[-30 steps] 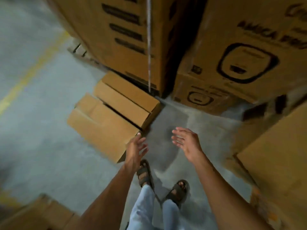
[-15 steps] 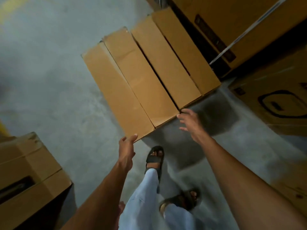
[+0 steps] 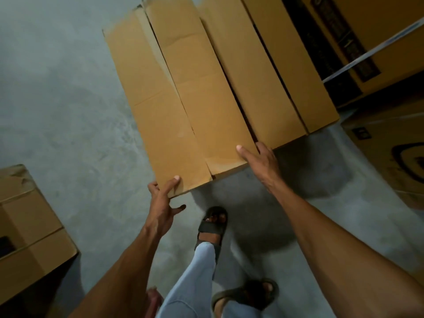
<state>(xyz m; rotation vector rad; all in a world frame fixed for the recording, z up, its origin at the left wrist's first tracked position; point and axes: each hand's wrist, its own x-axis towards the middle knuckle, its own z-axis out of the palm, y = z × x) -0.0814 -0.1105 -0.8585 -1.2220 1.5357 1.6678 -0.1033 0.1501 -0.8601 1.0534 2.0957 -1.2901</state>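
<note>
Left hand (image 3: 164,198) pinches near corner of flat cartons (image 3: 195,88), thumb on top, fingers curled under. Right hand (image 3: 261,161) grips near edge just beside it, thumb on top. Cartons stretch ahead of both hands, over floor (image 3: 68,111); another box (image 3: 29,226) sits left of left hand.

Was a warehouse or stockroom. Bare grey concrete floor (image 3: 57,111). Big printed shipping cartons (image 3: 378,26) stacked at upper right, one bound with a strapping band (image 3: 371,45). Pictogram-printed carton (image 3: 390,161) at right edge, another carton (image 3: 29,237) at lower left, long plain boxes (image 3: 206,88) top centre.
</note>
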